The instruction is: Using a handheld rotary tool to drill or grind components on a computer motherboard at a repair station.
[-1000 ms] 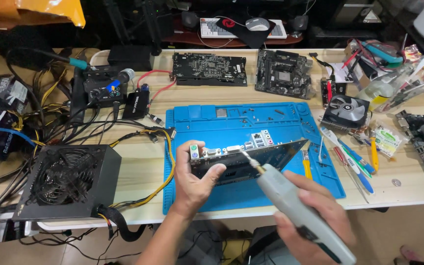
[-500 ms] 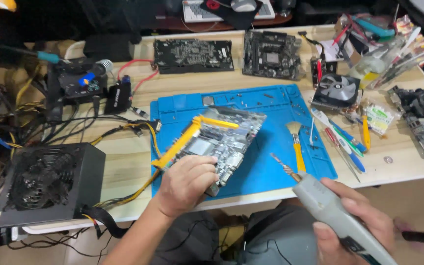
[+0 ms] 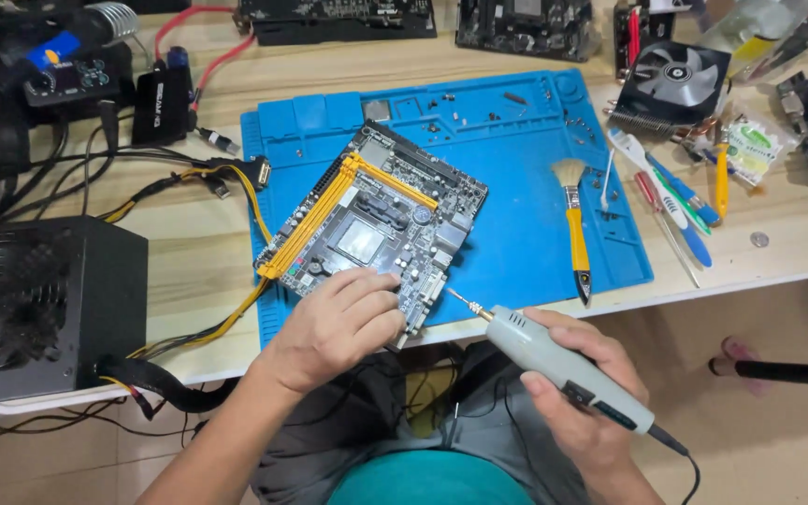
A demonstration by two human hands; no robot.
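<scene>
Head view: the left hand (image 3: pixel 340 329) rests on the near edge of a small green motherboard with yellow slots (image 3: pixel 376 229), its fingers (image 3: pixel 371 292) curled over the board and pinning it flat on the blue silicone work mat (image 3: pixel 516 206), which lies on the wooden table (image 3: pixel 194 252). The right hand (image 3: pixel 577 393) is wrapped closed around a grey electric screwdriver (image 3: pixel 563 367), its bit tip just off the board's near right corner, not touching. I judge this as lining the tool up on the board; the next move calls for a steady, upright tip. At the far right, a small clear packet with a green label (image 3: pixel 750 150) lies beside a black cooler fan (image 3: pixel 677 82). A yellow-handled brush (image 3: pixel 575 224) lies on the mat.
</scene>
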